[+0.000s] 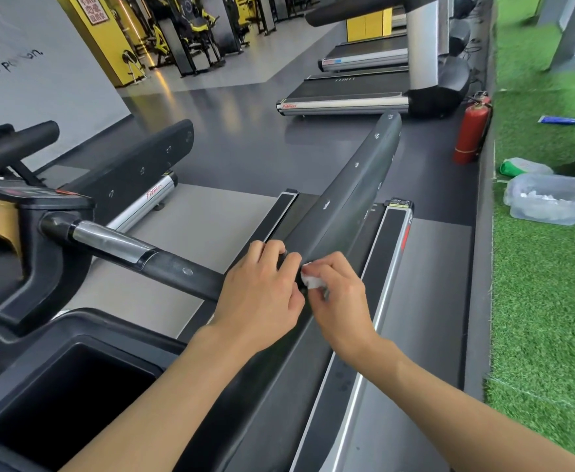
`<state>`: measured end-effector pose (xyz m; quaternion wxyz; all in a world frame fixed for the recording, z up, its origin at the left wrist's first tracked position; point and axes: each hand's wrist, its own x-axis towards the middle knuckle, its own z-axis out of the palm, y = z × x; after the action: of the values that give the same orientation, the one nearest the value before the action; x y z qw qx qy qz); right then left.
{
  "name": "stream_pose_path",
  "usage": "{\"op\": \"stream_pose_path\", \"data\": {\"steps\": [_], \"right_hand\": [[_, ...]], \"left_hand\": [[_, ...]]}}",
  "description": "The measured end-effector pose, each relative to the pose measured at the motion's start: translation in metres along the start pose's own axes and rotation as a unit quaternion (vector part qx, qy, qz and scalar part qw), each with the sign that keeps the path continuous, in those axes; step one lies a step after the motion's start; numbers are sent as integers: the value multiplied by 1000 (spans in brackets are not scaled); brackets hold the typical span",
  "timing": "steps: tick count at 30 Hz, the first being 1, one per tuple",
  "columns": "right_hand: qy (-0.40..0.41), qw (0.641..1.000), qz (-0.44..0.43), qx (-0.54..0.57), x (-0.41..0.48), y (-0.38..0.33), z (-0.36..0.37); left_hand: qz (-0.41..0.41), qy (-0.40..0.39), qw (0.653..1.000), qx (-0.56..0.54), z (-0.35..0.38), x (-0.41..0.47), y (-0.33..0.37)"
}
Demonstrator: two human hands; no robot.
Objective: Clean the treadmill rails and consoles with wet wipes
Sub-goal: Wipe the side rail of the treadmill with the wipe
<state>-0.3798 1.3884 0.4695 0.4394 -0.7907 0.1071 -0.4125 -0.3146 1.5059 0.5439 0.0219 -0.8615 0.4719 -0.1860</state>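
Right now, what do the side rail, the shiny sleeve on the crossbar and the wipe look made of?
The side rail looks like matte dark plastic or a rubbery coating, judging by its dull, even sheen. The shiny sleeve is likely polished metal or chromed plastic; it reflects light in streaks. The wipe seems soft white nonwoven or paper, crumpled in the right hand.

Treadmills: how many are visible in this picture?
4. The nearest treadmill fills the bottom of the view; the second treadmill stands on its left; the third treadmill and the fourth treadmill lie ahead, one behind the other. Others may be hidden farther back.
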Motion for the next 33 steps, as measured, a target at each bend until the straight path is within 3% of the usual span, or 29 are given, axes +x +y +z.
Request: {"op": "stream_pose_path", "data": {"steps": [3, 8, 17, 29, 33], "right_hand": [[6, 1000, 20, -6, 5, 2, -1], [-48, 998, -37, -12, 9, 4, -7], [-50, 966, 218, 132, 21, 26, -39], [-168, 916, 348, 110, -1, 72, -32], [-155, 908, 370, 120, 1, 73, -24]], "left_hand": [[2, 0, 1000, -2, 0, 0, 1], [-6, -8, 1000, -7, 0, 1, 2], [8, -16, 1000, 16, -4, 27, 7], [-37, -46, 998, 10, 10, 36, 16], [-34, -47, 998, -1, 10, 36, 16]]}}
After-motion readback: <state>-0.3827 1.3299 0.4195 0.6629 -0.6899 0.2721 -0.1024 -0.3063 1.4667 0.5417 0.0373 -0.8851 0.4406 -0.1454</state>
